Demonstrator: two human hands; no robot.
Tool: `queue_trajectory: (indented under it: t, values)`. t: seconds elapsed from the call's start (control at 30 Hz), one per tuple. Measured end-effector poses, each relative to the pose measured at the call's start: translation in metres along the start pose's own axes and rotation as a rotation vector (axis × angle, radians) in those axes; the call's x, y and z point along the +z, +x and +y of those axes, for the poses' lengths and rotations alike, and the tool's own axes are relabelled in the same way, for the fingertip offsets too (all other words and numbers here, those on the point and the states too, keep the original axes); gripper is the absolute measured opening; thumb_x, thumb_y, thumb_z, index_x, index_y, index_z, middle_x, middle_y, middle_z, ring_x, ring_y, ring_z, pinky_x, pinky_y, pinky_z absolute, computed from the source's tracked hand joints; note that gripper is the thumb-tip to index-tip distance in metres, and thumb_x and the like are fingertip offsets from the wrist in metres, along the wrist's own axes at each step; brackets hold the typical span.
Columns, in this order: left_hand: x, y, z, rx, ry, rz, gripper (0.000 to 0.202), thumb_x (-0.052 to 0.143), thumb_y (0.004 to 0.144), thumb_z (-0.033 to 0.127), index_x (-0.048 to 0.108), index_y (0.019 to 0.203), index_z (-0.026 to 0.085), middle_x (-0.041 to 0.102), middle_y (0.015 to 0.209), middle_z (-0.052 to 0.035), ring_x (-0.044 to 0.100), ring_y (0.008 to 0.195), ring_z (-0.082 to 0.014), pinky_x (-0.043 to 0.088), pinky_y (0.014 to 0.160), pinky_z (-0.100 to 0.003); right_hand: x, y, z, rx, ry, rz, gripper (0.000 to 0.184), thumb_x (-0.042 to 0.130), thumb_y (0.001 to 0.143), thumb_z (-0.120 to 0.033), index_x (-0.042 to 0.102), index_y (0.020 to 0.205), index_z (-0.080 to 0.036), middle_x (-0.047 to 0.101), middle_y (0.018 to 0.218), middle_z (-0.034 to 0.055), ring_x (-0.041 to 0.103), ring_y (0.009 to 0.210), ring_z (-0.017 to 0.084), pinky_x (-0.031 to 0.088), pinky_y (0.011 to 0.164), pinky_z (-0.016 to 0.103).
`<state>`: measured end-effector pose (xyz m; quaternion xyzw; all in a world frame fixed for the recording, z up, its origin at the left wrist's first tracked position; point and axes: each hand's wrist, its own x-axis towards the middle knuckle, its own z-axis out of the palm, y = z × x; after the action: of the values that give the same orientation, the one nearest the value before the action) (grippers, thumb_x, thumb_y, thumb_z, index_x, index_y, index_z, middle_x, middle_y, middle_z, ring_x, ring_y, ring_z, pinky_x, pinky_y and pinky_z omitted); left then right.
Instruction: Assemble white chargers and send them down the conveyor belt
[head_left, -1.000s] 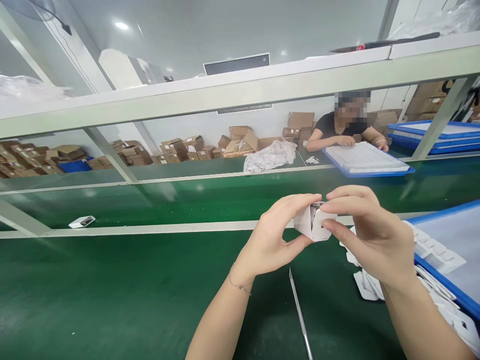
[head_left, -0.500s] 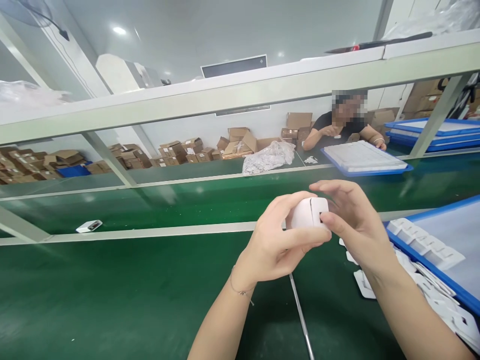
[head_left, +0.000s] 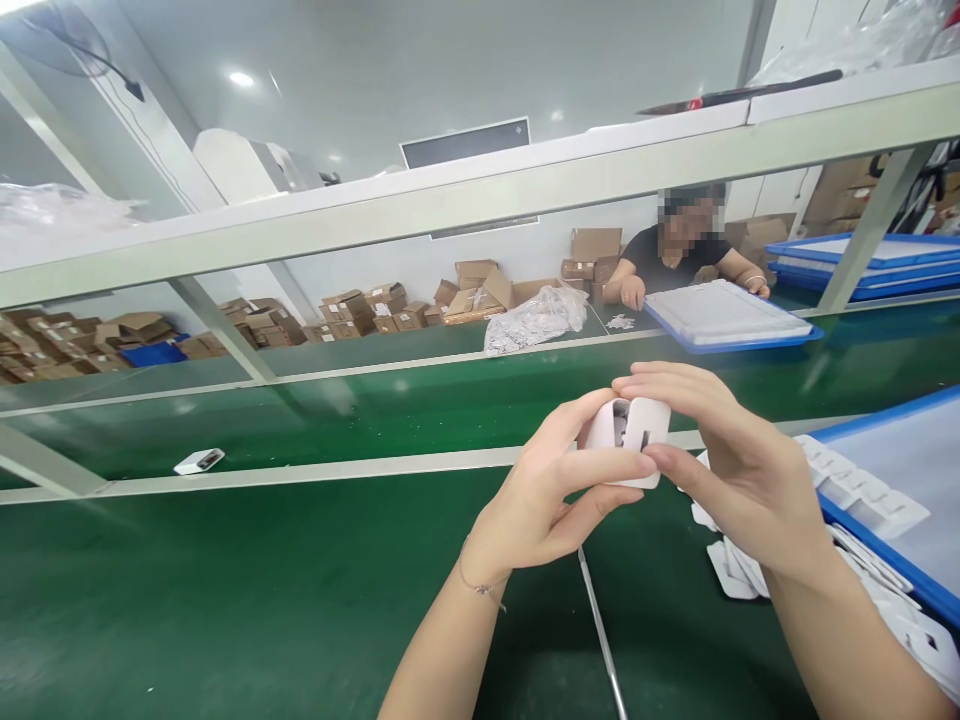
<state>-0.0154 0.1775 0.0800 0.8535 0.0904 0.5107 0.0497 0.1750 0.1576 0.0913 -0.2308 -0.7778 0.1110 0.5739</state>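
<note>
A small white folded cardboard piece (head_left: pixel 628 436) is held up in front of me over the green table. My left hand (head_left: pixel 551 490) grips it from the left, thumb across its front and fingers behind. My right hand (head_left: pixel 731 460) closes on its right side, fingers over the top and thumb under it. A thin metal rod (head_left: pixel 601 632) lies on the green surface just below my hands. Flat white cardboard pieces (head_left: pixel 731 570) lie on the table under my right forearm.
A blue tray (head_left: pixel 900 490) with white pieces stands at my right. A green conveyor belt (head_left: pixel 375 415) carries a small white box (head_left: pixel 199 461) at left. Across it a person (head_left: pixel 679 255) sits at a blue tray (head_left: pixel 731 318) beside a plastic bag (head_left: pixel 536 316). Cardboard boxes line the far wall.
The white piece has been turned in my hands and now shows a slot on its front. The small box on the belt has drifted to the right.
</note>
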Motion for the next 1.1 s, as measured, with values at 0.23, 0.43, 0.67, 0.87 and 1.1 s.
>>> queue_trajectory:
  t: [0.23, 0.43, 0.67, 0.87, 1.1]
  values:
    - [0.001, -0.001, 0.0, 0.008, 0.006, 0.042, 0.027, 0.061, 0.095, 0.019, 0.051, 0.119, 0.027, 0.053, 0.142, -0.0129, 0.057, 0.128, -0.0227, 0.053, 0.099, -0.039, 0.0, -0.001, -0.002, 0.117, -0.022, -0.035, 0.036, 0.067, 0.095, -0.032, 0.063, 0.13, -0.042, 0.062, 0.136, -0.008, 0.045, 0.138, 0.019, 0.039, 0.115, 0.033]
    - [-0.001, 0.002, 0.005, 0.059, 0.268, -0.042, 0.02, 0.06, 0.09, 0.007, 0.062, 0.097, 0.026, 0.059, 0.13, -0.0077, 0.058, 0.123, -0.0206, 0.026, 0.118, -0.059, -0.002, 0.005, 0.009, 0.542, 0.341, -0.09, 0.034, 0.071, 0.089, -0.05, 0.07, 0.122, -0.04, 0.07, 0.126, -0.0019, 0.067, 0.109, 0.021, 0.058, 0.088, 0.03]
    - [-0.002, 0.006, 0.017, 0.069, 0.363, -0.047, 0.02, 0.058, 0.092, 0.011, 0.069, 0.085, 0.027, 0.065, 0.123, -0.0075, 0.061, 0.111, -0.016, 0.023, 0.116, -0.051, 0.011, 0.006, 0.011, 0.546, 0.702, -0.125, 0.033, 0.065, 0.093, -0.053, 0.074, 0.117, -0.032, 0.074, 0.113, 0.0006, 0.069, 0.099, 0.015, 0.057, 0.075, 0.016]
    - [-0.001, 0.005, 0.021, 0.098, 0.46, -0.017, 0.027, 0.058, 0.094, 0.014, 0.071, 0.073, 0.026, 0.067, 0.12, -0.0047, 0.06, 0.104, -0.0148, 0.027, 0.107, -0.044, 0.02, -0.002, -0.004, 0.487, 0.788, -0.071, 0.022, 0.06, 0.1, -0.038, 0.072, 0.117, -0.034, 0.072, 0.114, -0.0027, 0.069, 0.096, 0.011, 0.055, 0.079, 0.013]
    - [0.0, 0.003, 0.02, 0.087, 0.486, -0.017, 0.025, 0.062, 0.088, 0.008, 0.071, 0.077, 0.028, 0.067, 0.124, -0.0031, 0.062, 0.105, -0.0157, 0.028, 0.102, -0.043, 0.03, -0.001, -0.006, 0.592, 0.952, -0.038, 0.029, 0.056, 0.099, -0.048, 0.07, 0.118, -0.03, 0.072, 0.114, 0.0016, 0.071, 0.096, 0.017, 0.06, 0.085, 0.026]
